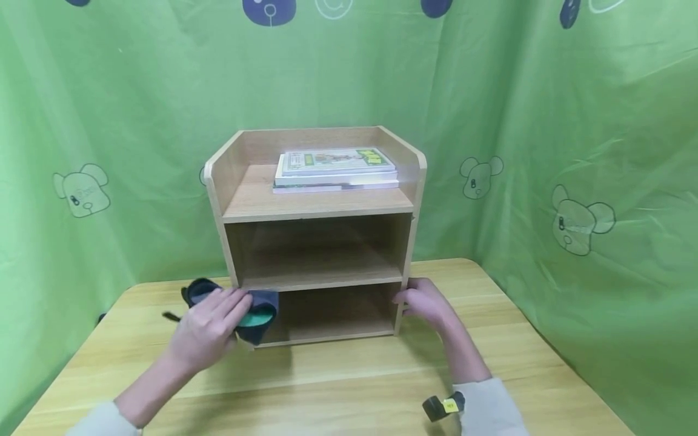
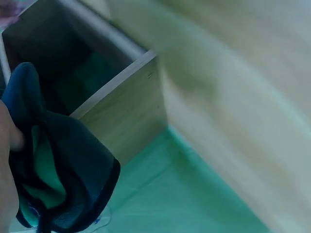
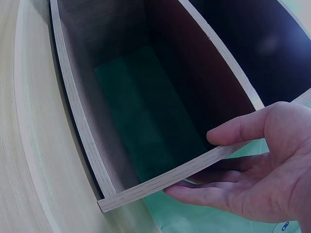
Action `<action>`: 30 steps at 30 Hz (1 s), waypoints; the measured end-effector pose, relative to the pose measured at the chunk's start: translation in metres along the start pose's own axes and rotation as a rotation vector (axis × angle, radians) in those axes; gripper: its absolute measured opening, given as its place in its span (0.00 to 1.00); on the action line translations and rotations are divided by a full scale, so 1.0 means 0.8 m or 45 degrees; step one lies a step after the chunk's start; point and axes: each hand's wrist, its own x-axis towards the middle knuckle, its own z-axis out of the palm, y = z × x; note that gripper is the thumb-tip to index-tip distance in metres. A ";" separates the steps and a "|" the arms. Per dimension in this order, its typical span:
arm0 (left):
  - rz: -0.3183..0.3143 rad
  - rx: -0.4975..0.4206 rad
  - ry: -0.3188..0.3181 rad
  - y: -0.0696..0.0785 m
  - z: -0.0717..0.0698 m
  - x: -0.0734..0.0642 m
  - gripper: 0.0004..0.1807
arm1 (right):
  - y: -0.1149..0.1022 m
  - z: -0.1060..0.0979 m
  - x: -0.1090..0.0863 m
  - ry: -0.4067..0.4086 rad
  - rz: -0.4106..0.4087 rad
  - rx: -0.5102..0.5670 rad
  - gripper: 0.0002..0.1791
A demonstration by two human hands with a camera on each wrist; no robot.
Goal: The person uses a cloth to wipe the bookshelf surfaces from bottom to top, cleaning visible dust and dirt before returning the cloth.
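A small wooden shelf unit (image 1: 322, 215) stands on the table, its two open compartments facing me. At its lower left front edge my left hand (image 1: 209, 327) holds a dark cloth with a green side (image 1: 264, 298); the fingers lie over it and the thumb is hidden. In the left wrist view the dark cloth (image 2: 87, 160) hangs in loose folds beside the shelf's side panel. On the opposite side my right hand (image 1: 428, 303) grips the right side panel (image 3: 165, 177) by its front edge, thumb inside the lower compartment and fingers outside.
Several stacked books (image 1: 338, 169) lie on the shelf's top board. The wooden table (image 1: 338, 387) extends around the unit, with green curtains (image 1: 589, 151) behind and beside it. A black band with a yellow label (image 1: 449, 406) is at the right sleeve.
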 end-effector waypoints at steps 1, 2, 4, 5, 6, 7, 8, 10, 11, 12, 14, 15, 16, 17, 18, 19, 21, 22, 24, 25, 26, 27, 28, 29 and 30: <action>0.001 -0.005 0.032 -0.004 -0.003 0.005 0.20 | 0.000 0.000 0.000 -0.001 0.001 -0.001 0.33; 0.006 -0.007 0.064 -0.007 -0.006 0.011 0.20 | 0.000 0.001 0.000 -0.002 0.003 -0.001 0.33; -0.001 -0.006 0.113 -0.014 -0.011 0.022 0.20 | 0.000 0.001 0.000 -0.008 0.007 -0.007 0.33; -0.012 -0.004 0.133 -0.018 -0.015 0.028 0.20 | 0.000 0.001 0.000 -0.010 0.006 -0.011 0.33; -0.027 -0.004 0.167 -0.022 -0.019 0.037 0.21 | 0.000 0.001 0.001 -0.008 0.006 -0.010 0.33; -0.042 -0.005 0.205 -0.027 -0.023 0.046 0.22 | -0.001 0.001 0.001 -0.005 0.005 -0.007 0.33; -0.060 0.003 0.236 -0.031 -0.028 0.056 0.21 | -0.001 0.001 0.001 -0.004 0.004 -0.008 0.33; -0.106 0.011 0.324 -0.039 -0.039 0.079 0.20 | -0.001 0.001 0.001 -0.003 0.004 -0.015 0.32; -0.127 0.016 0.376 -0.042 -0.044 0.090 0.19 | -0.001 0.001 0.000 0.001 0.009 -0.011 0.32; -0.149 0.029 0.427 -0.045 -0.049 0.102 0.19 | -0.001 0.001 0.000 0.004 0.012 -0.010 0.32; -0.201 0.048 0.528 -0.049 -0.058 0.122 0.18 | -0.001 0.000 -0.001 0.001 0.015 -0.018 0.32; -0.225 0.057 0.575 -0.050 -0.061 0.130 0.18 | 0.000 0.001 -0.001 0.001 0.015 -0.019 0.32; -0.245 0.060 0.602 -0.051 -0.063 0.137 0.18 | -0.001 0.001 -0.001 0.002 0.015 -0.019 0.31; -0.260 0.068 0.612 -0.051 -0.063 0.142 0.18 | -0.001 0.001 -0.001 0.004 0.015 -0.017 0.31; -0.272 0.075 0.602 -0.051 -0.062 0.145 0.19 | -0.001 0.001 -0.001 0.005 0.012 -0.017 0.31; -0.279 0.080 0.576 -0.051 -0.059 0.146 0.20 | -0.001 0.001 0.000 0.008 0.010 -0.018 0.31; -0.274 0.093 0.493 -0.049 -0.050 0.143 0.21 | -0.001 0.001 0.000 0.015 0.009 -0.020 0.30; -0.271 0.100 0.446 -0.048 -0.044 0.139 0.22 | -0.001 0.001 0.000 0.015 0.009 -0.021 0.30; -0.280 0.113 0.386 -0.046 -0.031 0.129 0.24 | 0.000 0.002 0.001 0.009 0.008 -0.029 0.31; -0.287 0.121 0.366 -0.045 -0.025 0.125 0.26 | 0.000 0.002 0.000 0.006 0.008 -0.032 0.31; -0.292 0.127 0.353 -0.044 -0.020 0.120 0.27 | 0.000 0.002 0.000 0.002 0.007 -0.035 0.32; -0.302 0.133 0.349 -0.043 -0.015 0.117 0.29 | 0.000 0.002 0.000 0.000 0.008 -0.039 0.32; -0.311 0.142 0.344 -0.042 -0.011 0.114 0.31 | 0.000 0.001 0.000 -0.001 0.008 -0.041 0.32; -0.319 0.148 0.339 -0.042 -0.007 0.112 0.33 | 0.000 0.001 0.000 0.000 0.009 -0.041 0.32; -0.323 0.159 0.329 -0.042 -0.005 0.110 0.34 | -0.001 0.001 0.000 0.004 0.009 -0.037 0.32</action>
